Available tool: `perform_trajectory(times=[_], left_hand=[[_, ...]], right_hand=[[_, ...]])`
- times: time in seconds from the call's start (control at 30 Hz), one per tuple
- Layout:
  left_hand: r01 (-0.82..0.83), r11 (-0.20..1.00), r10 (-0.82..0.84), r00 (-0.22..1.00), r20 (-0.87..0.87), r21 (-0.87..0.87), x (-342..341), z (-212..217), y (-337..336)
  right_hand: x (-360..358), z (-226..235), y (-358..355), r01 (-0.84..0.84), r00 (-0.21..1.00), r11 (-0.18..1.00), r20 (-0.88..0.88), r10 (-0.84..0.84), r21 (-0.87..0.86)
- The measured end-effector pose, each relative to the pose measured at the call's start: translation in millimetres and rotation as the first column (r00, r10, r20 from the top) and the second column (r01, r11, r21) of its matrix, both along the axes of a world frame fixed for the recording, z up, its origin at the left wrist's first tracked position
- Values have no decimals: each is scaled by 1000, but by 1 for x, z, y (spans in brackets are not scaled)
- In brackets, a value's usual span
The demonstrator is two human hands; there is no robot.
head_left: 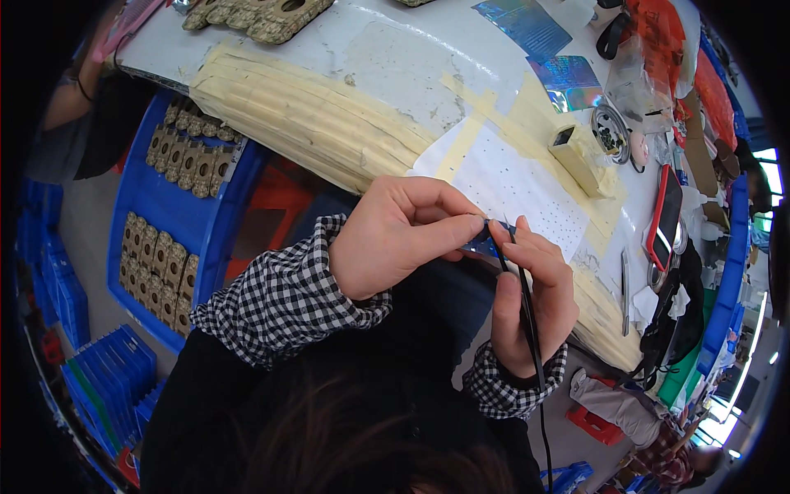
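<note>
Left fingers (457,234) pinch blue piece (480,241); adjacent right fingers (508,306) grip black tool (532,333) (likely detail work; next: align steadily).

Worktop (395,58): whitish, scuffed and stained; near edge wrapped in a thick, creased layer of cream tape (304,115). White sheet (531,185) with scattered small dark dots, cream tape strip (462,148) across its left part. Beyond it, two shiny blue cards (524,27). Right of sheet: tape-wrapped block (578,163), round metal dish (611,132) just beside it, dark bits inside. Farther right, red-framed dark device (663,218); slim metal tool (625,292) nearer the edge. Far left: camouflage-patterned pieces (284,18), holes visible.
</note>
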State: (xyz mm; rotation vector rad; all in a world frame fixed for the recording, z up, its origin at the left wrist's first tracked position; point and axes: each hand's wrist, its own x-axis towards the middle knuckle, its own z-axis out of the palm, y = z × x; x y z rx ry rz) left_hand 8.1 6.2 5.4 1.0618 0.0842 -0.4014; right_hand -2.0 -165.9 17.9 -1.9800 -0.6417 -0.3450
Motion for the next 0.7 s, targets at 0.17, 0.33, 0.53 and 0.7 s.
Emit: perform_trajectory(times=[0.17, 0.33, 0.53, 0.7], left_hand=[[-12, 1000, 12, 1000, 10, -25, 0, -4, 0], [-11, 1000, 11, 1000, 16, -16, -1, -3, 0], [5, 1000, -4, 999, 35, -15, -1, -2, 2], [6, 1000, -5, 999, 33, -22, -1, -4, 3]], right_hand=[[1, -2, 0, -4, 1000, 999, -31, 6, 52], [1, 1, 0, -10, 999, 998, -51, 13, 59], [1, 8, 0, -4, 995, 1000, -101, 4, 7], [0, -3, 2, -21, 999, 998, -40, 23, 62]])
